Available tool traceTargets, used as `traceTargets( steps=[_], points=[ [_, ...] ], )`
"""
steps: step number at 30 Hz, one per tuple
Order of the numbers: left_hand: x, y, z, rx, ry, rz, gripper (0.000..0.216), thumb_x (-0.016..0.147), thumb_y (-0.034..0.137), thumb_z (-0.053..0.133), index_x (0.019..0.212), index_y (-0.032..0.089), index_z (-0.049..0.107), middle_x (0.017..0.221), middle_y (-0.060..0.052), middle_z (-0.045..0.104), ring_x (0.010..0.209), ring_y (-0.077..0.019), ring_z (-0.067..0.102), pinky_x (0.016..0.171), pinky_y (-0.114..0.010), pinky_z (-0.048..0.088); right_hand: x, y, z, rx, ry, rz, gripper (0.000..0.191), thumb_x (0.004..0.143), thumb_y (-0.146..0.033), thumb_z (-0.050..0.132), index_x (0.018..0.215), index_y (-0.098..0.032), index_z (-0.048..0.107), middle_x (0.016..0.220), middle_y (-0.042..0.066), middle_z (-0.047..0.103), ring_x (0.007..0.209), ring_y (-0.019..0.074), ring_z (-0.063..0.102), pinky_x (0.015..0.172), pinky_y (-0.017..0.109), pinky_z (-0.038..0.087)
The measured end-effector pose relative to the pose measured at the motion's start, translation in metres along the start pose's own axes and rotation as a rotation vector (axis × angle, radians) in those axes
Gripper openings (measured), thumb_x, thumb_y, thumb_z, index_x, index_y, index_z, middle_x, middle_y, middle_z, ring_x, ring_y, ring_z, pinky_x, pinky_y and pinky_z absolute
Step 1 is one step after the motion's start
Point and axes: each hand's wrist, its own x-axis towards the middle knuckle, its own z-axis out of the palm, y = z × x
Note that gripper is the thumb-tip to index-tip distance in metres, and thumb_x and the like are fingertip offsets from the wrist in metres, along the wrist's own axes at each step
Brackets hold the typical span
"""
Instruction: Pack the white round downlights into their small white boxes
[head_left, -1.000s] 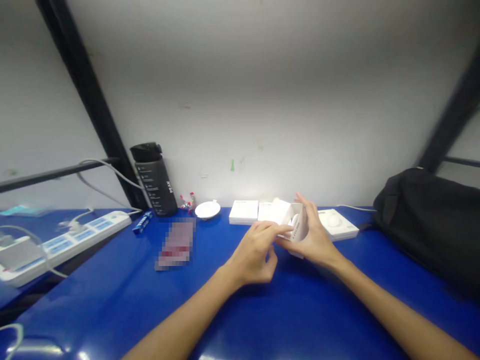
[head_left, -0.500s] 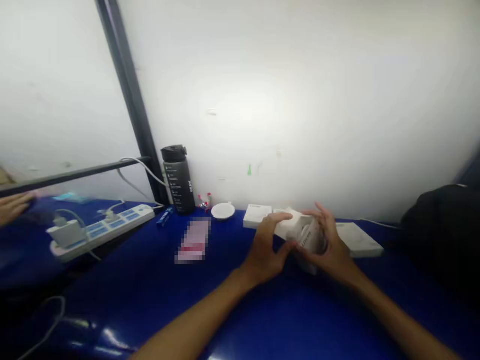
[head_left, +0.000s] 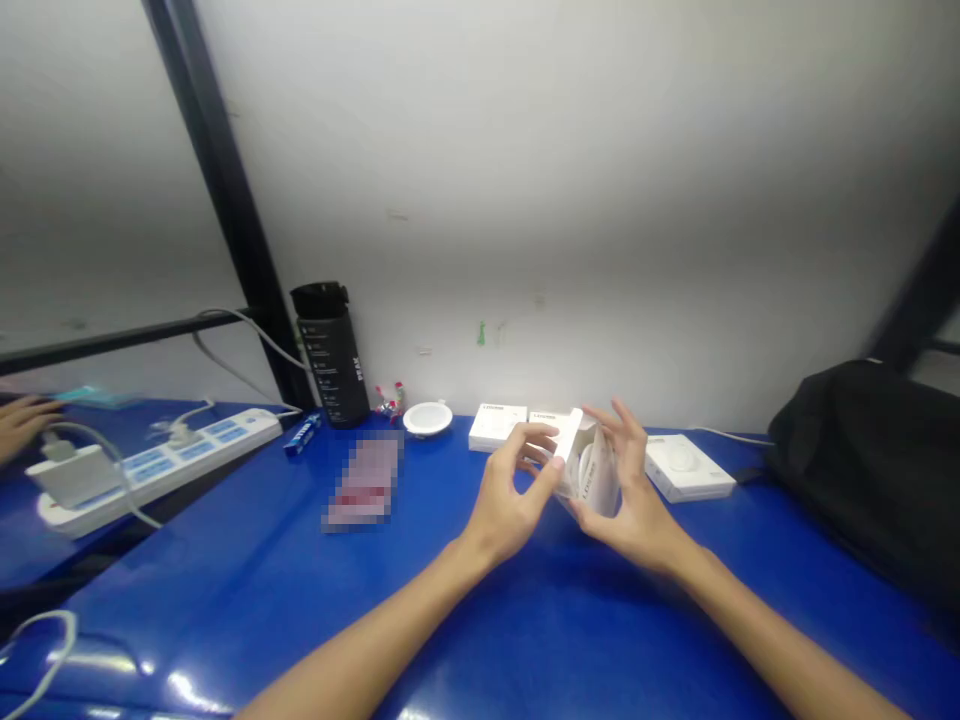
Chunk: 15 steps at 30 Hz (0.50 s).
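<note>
Between my two hands, a small white cardboard box with dark lettering is held tilted above the blue table. Its near end gapes, with a flap raised, and the curved rim of a round white object shows inside. My left hand has its thumb and fingers on the left side by the flap. At the right side, my right hand grips the box between the thumb below and the fingers above. Two flat white boxes lie behind my hands, one partly covered. Another white box lies to the right.
A round white disc-shaped object, a black bottle, a blue packet and a blurred pink item are to the left. A power strip lies beyond, near another person's hand. A black bag sits right.
The box has been turned in my hands, so its flap now stands up and its open end shows more. The whole view has shifted slightly and become sharper.
</note>
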Motion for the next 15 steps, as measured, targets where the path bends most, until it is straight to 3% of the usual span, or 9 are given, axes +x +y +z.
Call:
traceTargets(
  steps=[4, 15],
  points=[
    [-0.0004, -0.0018, 0.0026, 0.02, -0.039, -0.023, 0.031, 0.089, 0.031, 0.07, 0.117, 0.019, 0.063, 0.107, -0.006, 0.067, 0.086, -0.0159, 0.064, 0.073, -0.028, 0.053, -0.0012, 0.0006, 0.0028, 0.012, 0.01, -0.041, 0.114, 0.079, -0.025, 0.076, 0.165, -0.03, 0.001, 0.167, 0.019, 0.031, 0.154, 0.0355, 0.039, 0.123, 0.064, 0.039],
    [-0.0021, -0.0081, 0.0076, 0.02, -0.08, -0.079, 0.04, 0.085, 0.023, 0.07, 0.124, 0.026, 0.062, 0.116, -0.006, 0.057, 0.097, -0.0175, 0.06, 0.074, -0.025, 0.056, -0.0013, 0.0004, 0.0028, 0.001, 0.0, -0.092, 0.109, 0.078, -0.024, 0.078, 0.163, -0.029, 0.008, 0.165, 0.021, 0.033, 0.151, 0.0356, 0.045, 0.121, 0.063, 0.044]
  ],
)
